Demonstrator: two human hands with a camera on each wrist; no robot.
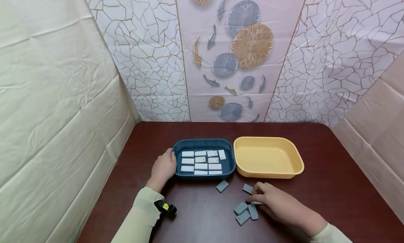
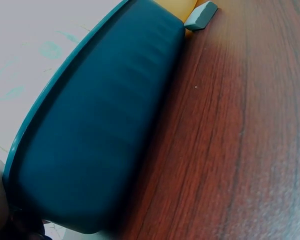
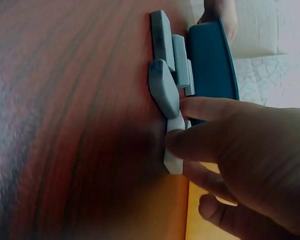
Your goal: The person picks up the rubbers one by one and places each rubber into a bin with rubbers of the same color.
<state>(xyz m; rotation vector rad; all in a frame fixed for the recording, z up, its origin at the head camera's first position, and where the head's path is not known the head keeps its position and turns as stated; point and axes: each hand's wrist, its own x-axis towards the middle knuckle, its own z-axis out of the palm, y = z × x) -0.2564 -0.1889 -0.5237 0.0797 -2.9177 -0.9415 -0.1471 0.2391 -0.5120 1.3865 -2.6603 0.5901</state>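
Patterned cloth (image 1: 154, 57) backs a dark-red, wood-grained surface (image 1: 195, 211). The left hand (image 1: 164, 166), fingers curled and partly hidden, grips the blue tray (image 2: 95, 120); the right hand (image 1: 279, 204) pinches a partly covered pale block (image 3: 174, 166) between its fingers, near grey blocks (image 1: 243, 217), before the yellow tray (image 1: 266, 157). Marks on white blocks (image 1: 188, 161) are unreadable.

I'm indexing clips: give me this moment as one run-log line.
left hand: grips blue rectangular plastic tray; right hand: pinches white rectangular block; gray rectangular blocks: on dark-red wooden table
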